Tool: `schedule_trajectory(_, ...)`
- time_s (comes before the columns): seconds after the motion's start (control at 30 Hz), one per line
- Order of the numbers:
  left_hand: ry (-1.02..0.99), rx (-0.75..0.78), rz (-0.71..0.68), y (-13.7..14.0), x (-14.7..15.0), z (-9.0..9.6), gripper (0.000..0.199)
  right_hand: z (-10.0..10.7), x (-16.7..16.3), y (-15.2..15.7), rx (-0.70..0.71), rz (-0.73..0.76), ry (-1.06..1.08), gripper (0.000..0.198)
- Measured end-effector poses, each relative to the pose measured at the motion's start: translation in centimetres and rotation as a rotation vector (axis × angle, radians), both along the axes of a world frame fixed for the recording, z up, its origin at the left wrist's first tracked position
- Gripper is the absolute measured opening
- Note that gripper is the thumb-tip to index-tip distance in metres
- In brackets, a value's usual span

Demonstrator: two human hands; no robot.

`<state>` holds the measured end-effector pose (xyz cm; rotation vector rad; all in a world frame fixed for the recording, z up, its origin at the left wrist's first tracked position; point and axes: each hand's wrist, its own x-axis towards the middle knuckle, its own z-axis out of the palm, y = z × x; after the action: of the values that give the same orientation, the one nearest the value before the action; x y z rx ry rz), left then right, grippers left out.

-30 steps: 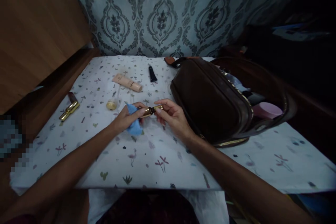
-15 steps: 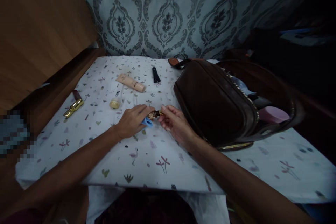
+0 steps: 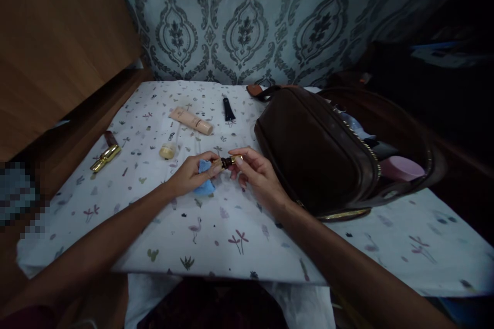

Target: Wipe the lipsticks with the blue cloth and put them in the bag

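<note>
So the big dark brown leather bag (image 3: 309, 154) takes up the right part of the table, zip gaping, with a pink, round-rimmed plastic thing (image 3: 402, 168) in its opening. Just left of the bag, both hands are on a small shiny gold-and-dark cylinder (image 3: 227, 163), held above the white printed tablecloth (image 3: 239, 262). The left hand (image 3: 193, 174) grips one end, with a light blue soft cloth (image 3: 204, 186) bunched in the same fingers. The right hand (image 3: 262, 175), nearer the bag, pinches the gold other end between thumb and fingertips, the rest loosely curled.

Left of the bag's far end there's a slim glossy black tube (image 3: 228, 109), then a beige squeeze tube (image 3: 192, 121) further from it. A clear little container with a yellowish-gold base (image 3: 166, 151) sits past the left hand. Farthest from the bag: a shiny gold stick (image 3: 106, 158) beside a dark reddish piece (image 3: 110, 139); can't tell if they're joined.
</note>
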<state>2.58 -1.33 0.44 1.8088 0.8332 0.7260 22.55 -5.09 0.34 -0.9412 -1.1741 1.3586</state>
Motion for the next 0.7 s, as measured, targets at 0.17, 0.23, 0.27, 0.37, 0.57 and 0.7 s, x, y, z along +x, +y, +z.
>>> schedule_trajectory(0.17, -0.047, -0.029, -0.007, 0.19, -0.05, -0.10, 0.036, 0.03, 0.03, 0.02, -0.015, -0.005, -0.004, 0.047)
schedule_trajectory(0.23, -0.046, -0.026, -0.013, 0.24, -0.06, -0.10, 0.037, -0.08, -0.02, 0.16, -0.002, -0.012, -0.026, 0.046)
schedule_trajectory(0.27, -0.042, -0.016, -0.015, 0.23, -0.06, -0.09, 0.037, -0.15, -0.03, 0.23, 0.009, -0.018, -0.046, 0.046)
schedule_trajectory(0.37, -0.018, 0.044, -0.010, 0.11, 0.02, 0.02, 0.034, -0.42, 0.04, 0.43, 0.021, -0.049, -0.129, 0.050)
schedule_trajectory(0.57, 0.010, 0.089, 0.005, -0.07, 0.16, 0.25, 0.031, -0.61, 0.37, 0.50, -0.035, -0.086, -0.252, 0.064)
schedule_trajectory(0.7, -0.002, 0.053, 0.022, -0.05, 0.06, 0.26, 0.031, -0.11, 0.28, 0.32, 0.021, -0.087, -0.193, 0.055)
